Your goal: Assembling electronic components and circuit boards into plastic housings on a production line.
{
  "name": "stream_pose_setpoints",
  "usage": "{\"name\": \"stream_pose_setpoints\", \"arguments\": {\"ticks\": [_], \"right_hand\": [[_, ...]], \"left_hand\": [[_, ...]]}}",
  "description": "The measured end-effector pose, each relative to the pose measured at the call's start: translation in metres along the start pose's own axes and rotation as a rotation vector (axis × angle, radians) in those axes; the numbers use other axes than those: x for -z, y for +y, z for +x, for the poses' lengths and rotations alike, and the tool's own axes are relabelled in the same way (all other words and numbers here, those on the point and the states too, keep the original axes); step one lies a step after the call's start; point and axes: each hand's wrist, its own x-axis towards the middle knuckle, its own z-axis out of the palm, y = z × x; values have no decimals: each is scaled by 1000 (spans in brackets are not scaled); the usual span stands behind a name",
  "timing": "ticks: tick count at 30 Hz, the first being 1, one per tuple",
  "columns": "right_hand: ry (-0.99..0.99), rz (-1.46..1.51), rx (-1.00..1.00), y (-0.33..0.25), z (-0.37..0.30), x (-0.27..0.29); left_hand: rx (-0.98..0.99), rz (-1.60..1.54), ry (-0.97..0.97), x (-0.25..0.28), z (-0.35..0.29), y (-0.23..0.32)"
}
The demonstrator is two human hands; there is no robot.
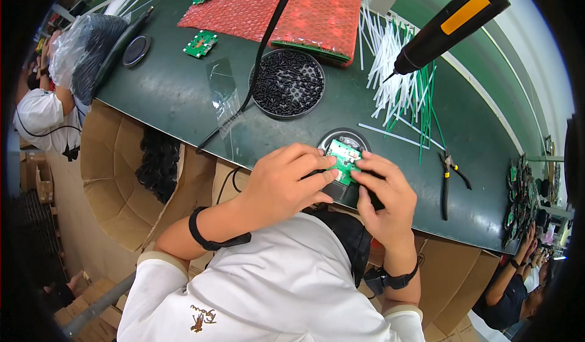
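Observation:
A small green circuit board (342, 159) lies over a black plastic housing (336, 191) with a round end, at the table's near edge. My left hand (291, 180) grips the board's left side, fingertips on its edge. On the right side, my right hand (385, 197) has its fingers curled against the board's edge, with the thumb lower down by the housing. Both hands partly cover the housing. Beyond them stands a round dish of small black screws (287, 84). A black electric screwdriver (451, 25) with an orange panel hangs at upper right, its tip pointing down.
White and green strips (396, 67) are heaped at right, near yellow-and-black pliers (450, 183). Red bubble wrap (320, 16) and loose boards (201, 43) lie at the back. A black cable (268, 37) crosses the table. A cardboard box (116, 177) with black parts stands below left. Other people sit at both sides.

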Motion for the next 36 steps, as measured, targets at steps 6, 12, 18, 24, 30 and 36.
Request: {"name": "stream_pose_setpoints", "arguments": {"ticks": [6,12,18,24,30,36], "right_hand": [[34,45,-82,1,-2,-6],[0,24,-36,-1,6,4],[63,276,-363,2,46,41],[315,466,-279,42,146,39],[269,775,-186,36,183,26],[194,805,-207,2,158,38]], "left_hand": [[-10,-7,27,-1,2,0],[48,-118,-9,12,10,3],[359,176,219,42,44,-33],[403,419,-93,42,66,-57],[408,404,-106,44,64,-57],[351,228,78,46,60,-62]]}}
